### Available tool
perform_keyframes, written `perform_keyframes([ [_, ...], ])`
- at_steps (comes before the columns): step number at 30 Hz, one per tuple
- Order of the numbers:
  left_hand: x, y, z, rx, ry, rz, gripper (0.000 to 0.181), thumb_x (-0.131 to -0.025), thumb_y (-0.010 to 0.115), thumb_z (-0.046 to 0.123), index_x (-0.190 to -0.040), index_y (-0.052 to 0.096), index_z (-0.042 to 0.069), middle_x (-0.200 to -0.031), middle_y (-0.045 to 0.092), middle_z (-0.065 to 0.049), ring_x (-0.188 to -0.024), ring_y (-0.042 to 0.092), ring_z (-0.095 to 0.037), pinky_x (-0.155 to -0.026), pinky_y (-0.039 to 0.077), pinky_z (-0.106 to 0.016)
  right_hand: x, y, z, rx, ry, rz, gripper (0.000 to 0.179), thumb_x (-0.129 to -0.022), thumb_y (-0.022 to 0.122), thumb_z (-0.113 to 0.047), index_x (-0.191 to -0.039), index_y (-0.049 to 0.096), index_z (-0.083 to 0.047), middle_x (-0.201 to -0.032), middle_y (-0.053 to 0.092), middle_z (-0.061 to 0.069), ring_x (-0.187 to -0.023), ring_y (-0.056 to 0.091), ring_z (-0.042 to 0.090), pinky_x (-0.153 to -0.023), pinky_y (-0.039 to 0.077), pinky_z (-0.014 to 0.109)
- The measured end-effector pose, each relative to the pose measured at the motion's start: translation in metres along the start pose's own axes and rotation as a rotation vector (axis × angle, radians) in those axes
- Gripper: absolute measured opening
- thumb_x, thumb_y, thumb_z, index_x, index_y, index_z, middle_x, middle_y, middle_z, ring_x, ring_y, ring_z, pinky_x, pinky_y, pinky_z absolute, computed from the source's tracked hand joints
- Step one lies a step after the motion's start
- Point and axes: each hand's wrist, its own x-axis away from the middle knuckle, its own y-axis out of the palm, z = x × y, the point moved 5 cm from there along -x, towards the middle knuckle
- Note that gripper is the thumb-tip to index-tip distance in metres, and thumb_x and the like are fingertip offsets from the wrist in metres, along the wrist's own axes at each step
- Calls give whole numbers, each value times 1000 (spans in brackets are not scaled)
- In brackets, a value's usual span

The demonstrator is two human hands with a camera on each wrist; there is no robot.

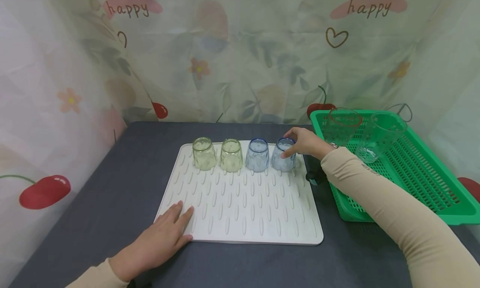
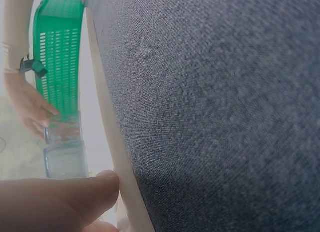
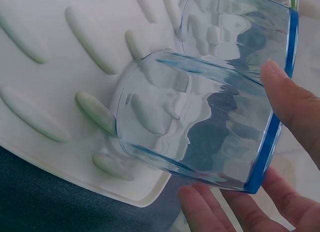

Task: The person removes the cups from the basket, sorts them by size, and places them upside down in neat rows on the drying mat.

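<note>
My right hand (image 1: pixel 305 142) holds the blue-tinted glass (image 1: pixel 283 161) at the right end of a row on a white ridged drying mat (image 1: pixel 258 209). In the right wrist view, the thumb (image 3: pixel 285 94) lies at the glass's blue-edged upper end, the other fingers on its opposite side. The glass stands with its wider end down. Beside it are another blue glass (image 1: pixel 257 158) and two yellow-green glasses (image 1: pixel 231 159), also wider end down. My left hand (image 1: pixel 161 240) rests with spread fingers on the mat's front left corner; its thumb (image 2: pixel 95 192) lies along the mat edge.
A green slotted basket (image 1: pixel 427 171) stands to the right, under my right forearm. In it are a clear glass with a red rim (image 1: pixel 343 125) and a clear mug (image 1: pixel 386 131). A dark cloth (image 1: pixel 123 188) covers the table, and a printed curtain (image 1: pixel 240 50) hangs behind.
</note>
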Motion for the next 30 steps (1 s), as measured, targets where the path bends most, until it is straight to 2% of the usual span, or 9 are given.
perform_keyframes([
  [6, 0, 0, 0, -2, 8, 5, 64, -93, 62, 36, -145, 42, 3, -150, 33, -29, -140, 32, -44, -106, 34, -60, 6, -6, -3, -6, -45, 0, 68, -82, 78, -25, -138, 45, -5, -141, 43, 24, -128, 44, 39, -102, 43, 52],
  [14, 0, -1, 1, -6, 14, 15, 64, -93, 62, 36, -144, 43, 2, -149, 34, -30, -139, 33, -44, -106, 35, -59, 19, -23, -12, -74, -77, -31, 67, -88, 71, -28, -143, 40, -6, -145, 42, 24, -133, 41, 39, -106, 37, 56],
  [19, 0, 0, 1, -3, 8, 7, 65, -93, 63, 36, -144, 43, 2, -149, 33, -29, -139, 32, -44, -106, 35, -59, 31, -40, -19, -121, -115, -24, 66, -91, 69, -29, -144, 38, -7, -147, 40, 23, -134, 39, 39, -106, 36, 56],
  [24, 0, -1, 1, -2, 13, 14, 64, -93, 62, 35, -144, 43, 2, -149, 34, -30, -139, 32, -45, -106, 35, -60, 48, -62, -27, -159, -157, 22, 67, -91, 68, -33, -146, 37, -11, -146, 42, 18, -134, 41, 37, -107, 35, 56],
  [30, 0, -1, 1, -3, 19, 16, 64, -93, 62, 35, -144, 43, 2, -149, 34, -30, -139, 32, -45, -106, 34, -59, 68, -90, -26, -305, -222, 50, 75, -91, 67, -35, -151, 28, -14, -149, 38, 16, -132, 44, 31, -109, 37, 48],
])
